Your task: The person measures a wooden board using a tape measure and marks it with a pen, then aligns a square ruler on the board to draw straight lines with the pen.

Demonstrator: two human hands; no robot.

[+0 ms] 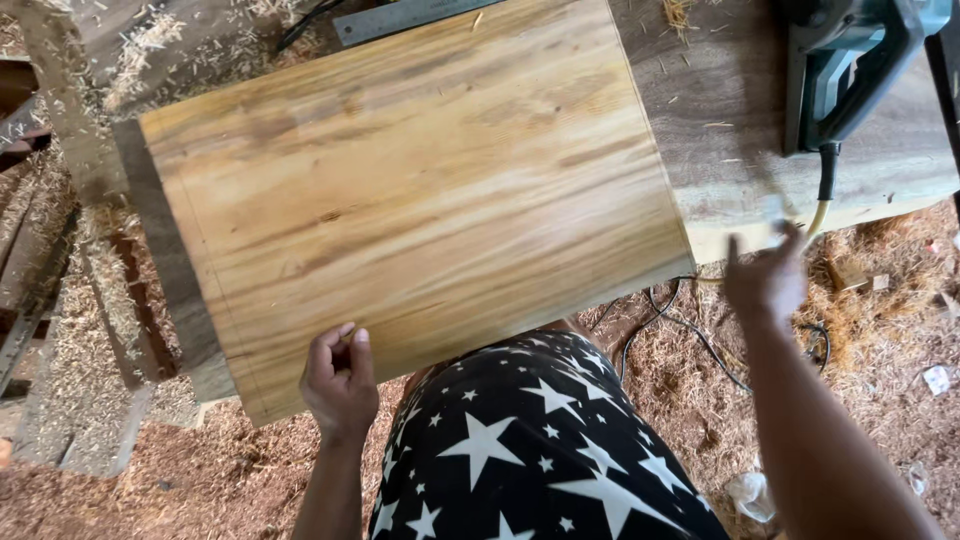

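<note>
left hand (338, 380) grips the near edge of the wooden panel (420, 190), fingers curled narrow onto it. right hand (765, 280) is off the panel to its right, blurred, fingers spread wide, holding nothing. panel lies flat on the desk (730, 120), near edge overhanging toward the person. risk: one-handed hold on the overhang could let the panel tip or slide off; power cord (690, 330) trails underfoot. electric planer (850, 70) rests at far right, metal ruler (410, 18) at the far edge. floor (880, 400) thick with sawdust and shavings.
</note>
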